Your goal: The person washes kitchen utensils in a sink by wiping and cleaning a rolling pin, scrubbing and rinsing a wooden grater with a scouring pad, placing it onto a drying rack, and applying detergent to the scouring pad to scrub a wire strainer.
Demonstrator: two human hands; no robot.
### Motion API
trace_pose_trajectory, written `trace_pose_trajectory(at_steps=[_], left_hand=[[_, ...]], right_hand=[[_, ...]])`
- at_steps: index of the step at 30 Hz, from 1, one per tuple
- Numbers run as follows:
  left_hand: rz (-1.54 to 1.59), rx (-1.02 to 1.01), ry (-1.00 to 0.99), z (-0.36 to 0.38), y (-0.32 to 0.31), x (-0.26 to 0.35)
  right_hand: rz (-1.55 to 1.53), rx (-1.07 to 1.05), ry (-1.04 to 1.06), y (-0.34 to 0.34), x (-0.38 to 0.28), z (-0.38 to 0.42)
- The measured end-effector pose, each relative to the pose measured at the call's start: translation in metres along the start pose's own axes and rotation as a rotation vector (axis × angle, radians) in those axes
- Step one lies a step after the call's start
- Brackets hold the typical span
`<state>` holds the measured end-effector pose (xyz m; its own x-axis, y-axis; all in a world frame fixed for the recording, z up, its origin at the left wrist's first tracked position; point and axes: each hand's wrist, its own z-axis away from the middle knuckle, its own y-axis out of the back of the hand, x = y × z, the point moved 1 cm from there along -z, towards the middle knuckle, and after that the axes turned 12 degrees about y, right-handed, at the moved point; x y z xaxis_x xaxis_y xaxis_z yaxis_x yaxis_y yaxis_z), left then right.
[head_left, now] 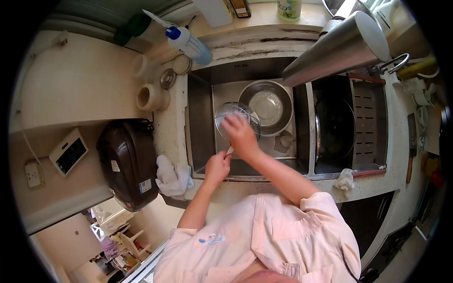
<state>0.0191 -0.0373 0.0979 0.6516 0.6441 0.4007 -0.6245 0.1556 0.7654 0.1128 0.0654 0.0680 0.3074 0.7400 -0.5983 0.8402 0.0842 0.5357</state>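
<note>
My left hand (pixel 217 167) grips the handle of a round wire strainer (pixel 224 123), low over the sink (pixel 200 141). Over the strainer's mesh is my right hand (pixel 241 134), its fingers smeared by motion; I cannot tell whether it holds anything. Just behind and to the right, a metal bowl (pixel 287 111) sits on the sink floor with clear water in it. The strainer's rim overlaps the bowl's left edge in this view. Near the bowl's lower right lies a greyish crumpled piece (pixel 283 142).
A thick metal cylinder (pixel 337 49) juts over the sink's right side. Right of the divider are a dark round pan (pixel 334 127) and a slotted rack (pixel 368 122). White cloths (pixel 172 177) lie on the left ledge; a blue-capped bottle (pixel 188 45) stands at the back left.
</note>
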Motion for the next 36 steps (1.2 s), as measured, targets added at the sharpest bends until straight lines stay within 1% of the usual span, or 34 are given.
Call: trace_pose_trajectory(at_steps=[1,4,5,6,7,8,10,11,14,15,16,18,20,21,22,24,25,28,29,31,32,34,36], left_hand=[[-0.03,0.005,0.003,0.002,0.001,0.003],[-0.044,0.016,-0.053,0.005,-0.006,-0.006],[-0.053,0.048,-0.046,0.0,-0.006,-0.005],[-0.061,0.079,-0.031,-0.003,-0.004,-0.005],[-0.074,0.105,-0.009,-0.002,-0.005,-0.007],[-0.104,0.074,-0.028,0.002,-0.005,-0.006],[-0.162,0.025,-0.072,0.008,-0.004,0.004],[-0.123,-0.014,-0.065,0.007,-0.006,0.004],[-0.105,0.014,-0.002,-0.001,-0.012,-0.003],[-0.109,0.043,-0.002,-0.003,-0.014,-0.005],[-0.114,0.01,-0.019,0.0,-0.016,-0.006],[-0.132,-0.057,-0.047,0.012,-0.009,0.003],[0.024,-0.065,-0.127,0.016,-0.012,-0.009],[0.102,-0.067,-0.171,0.015,-0.011,-0.012],[0.28,-0.198,-0.051,0.012,-0.007,-0.016],[0.643,-0.46,0.198,0.009,0.002,-0.017],[0.711,-0.469,0.258,0.011,0.005,-0.012],[0.796,-0.494,0.307,0.008,0.005,-0.014],[0.788,-0.501,0.299,0.008,0.004,-0.013],[0.774,-0.516,0.286,0.011,-0.002,-0.008],[0.774,-0.448,0.308,0.008,-0.004,-0.007],[0.778,-0.314,0.349,-0.004,-0.009,-0.003],[0.781,-0.279,0.352,-0.011,-0.014,0.003]], right_hand=[[0.009,0.017,-0.102,0.001,0.012,-0.012],[-0.043,-0.053,-0.21,-0.001,0.02,-0.014],[0.02,-0.028,-0.065,-0.007,0.004,0.0],[-0.012,-0.081,0.004,-0.006,-0.015,0.011],[0.008,-0.087,0.027,-0.005,-0.007,0.005],[0.023,-0.092,0.042,-0.007,0.004,-0.003],[0.017,-0.086,-0.13,-0.014,0.025,-0.019],[0.02,-0.076,-0.213,-0.014,0.031,-0.024],[0.109,-0.222,0.014,-0.017,-0.013,0.005],[0.097,-0.213,0.072,-0.013,-0.015,0.009],[0.108,-0.295,-0.012,-0.012,-0.005,0.005],[0.12,-0.455,-0.187,-0.017,0.037,-0.019],[-0.285,-0.342,-0.564,-0.019,0.096,-0.025],[-0.422,-0.364,-0.568,-0.011,0.12,-0.03],[-0.56,-0.393,-0.57,-0.003,0.133,-0.03],[-0.685,-0.397,-0.595,0.013,0.132,-0.027],[-0.744,-0.393,-0.606,0.02,0.131,-0.025],[-0.664,-0.146,-0.551,0.016,0.13,0.001],[-0.527,-0.081,-0.455,0.021,0.122,0.006],[-0.288,0.054,-0.478,0.029,0.098,0.014],[-0.167,0.121,-0.487,0.033,0.082,0.019],[-0.28,0.151,-0.525,0.029,0.039,0.027],[-0.255,0.147,-0.378,0.021,-0.008,0.027]])
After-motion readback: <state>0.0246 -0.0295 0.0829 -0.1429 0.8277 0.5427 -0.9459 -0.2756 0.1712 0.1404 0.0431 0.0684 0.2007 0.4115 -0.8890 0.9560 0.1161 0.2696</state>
